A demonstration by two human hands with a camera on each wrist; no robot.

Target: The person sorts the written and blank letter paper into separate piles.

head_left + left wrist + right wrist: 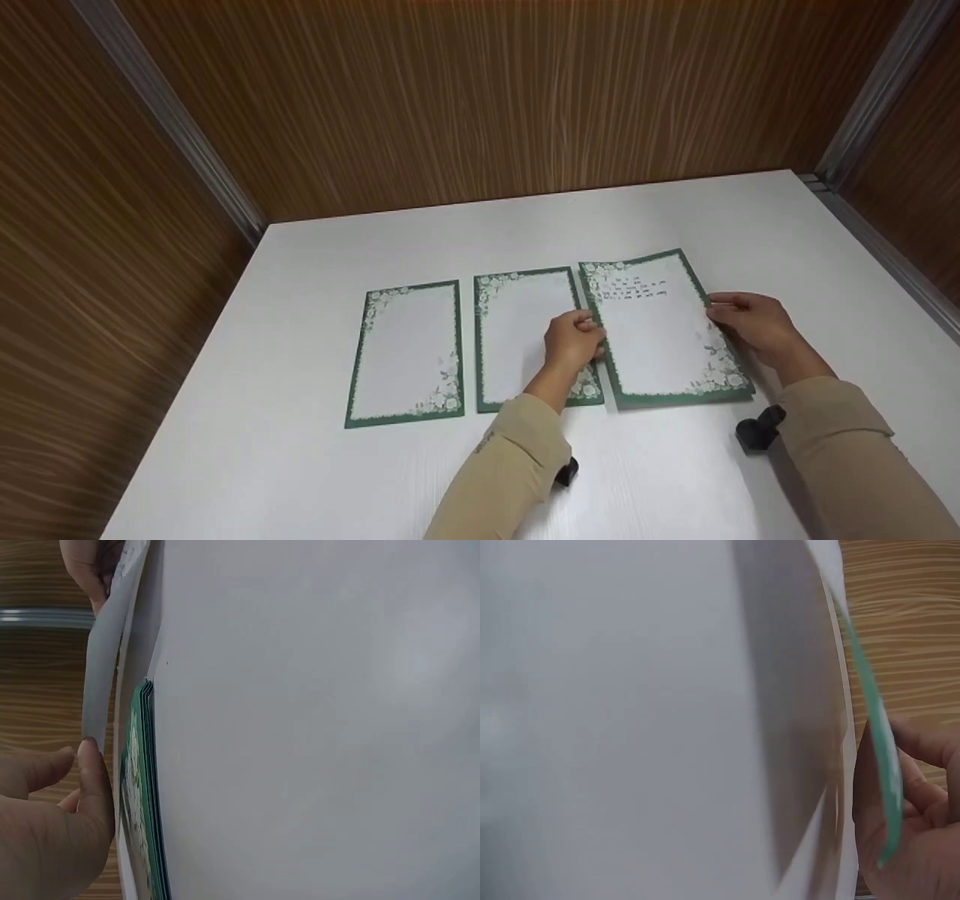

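A sheet of letter paper (652, 337) with a green floral border and several handwritten lines near its top is tilted and slightly bowed between the hands. My left hand (574, 341) holds its left edge, fingers curled. On the right edge, my right hand (754, 322) pinches the sheet between thumb and fingers; the right wrist view shows the green edge (885, 765) raised off the table. A second green edge shows along the bottom of the written sheet. Beside it lies a middle stack of matching paper (517, 345), several layers thick in the left wrist view, partly covered by the left hand.
Another blank bordered paper (409, 352) lies flat at the left of the row. All rest on a white table (262, 375) backed by wood-grain panels (487, 97). Black wrist-worn devices (759, 429) sit under the rolled sleeves.
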